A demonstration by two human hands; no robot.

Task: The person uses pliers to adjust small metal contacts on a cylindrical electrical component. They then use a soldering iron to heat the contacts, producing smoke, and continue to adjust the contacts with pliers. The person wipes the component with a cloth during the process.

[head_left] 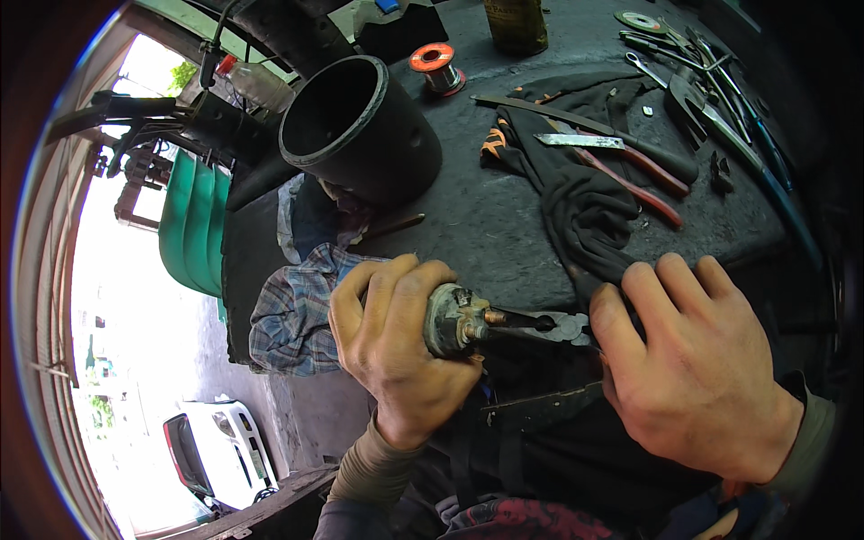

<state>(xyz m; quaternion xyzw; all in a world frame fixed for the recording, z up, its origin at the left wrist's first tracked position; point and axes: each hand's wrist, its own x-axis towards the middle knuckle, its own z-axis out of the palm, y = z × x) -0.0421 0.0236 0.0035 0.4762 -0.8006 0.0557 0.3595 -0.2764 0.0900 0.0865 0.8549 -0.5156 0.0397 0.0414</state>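
My left hand (391,351) is wrapped round a worn, round metal part (443,322) that looks like a starter solenoid, its end with a copper-coloured threaded stud turned to the right. Closed round the handles of a pair of long-nosed pliers (567,329) is my right hand (693,369). The pliers' jaws reach left to that end, beside the stud; whether they grip anything there I cannot tell. The handles are mostly hidden by my fingers. A plaid cloth (292,319) lies beside my left hand, and a black cloth (576,207) stretches beyond my right.
A large black open cylinder (396,135) stands on the dark workbench (486,216), near a spool of wire (438,70). On the black cloth lie a file (558,112) and a red-handled tool (621,153). More hand tools (720,99) crowd the far right.
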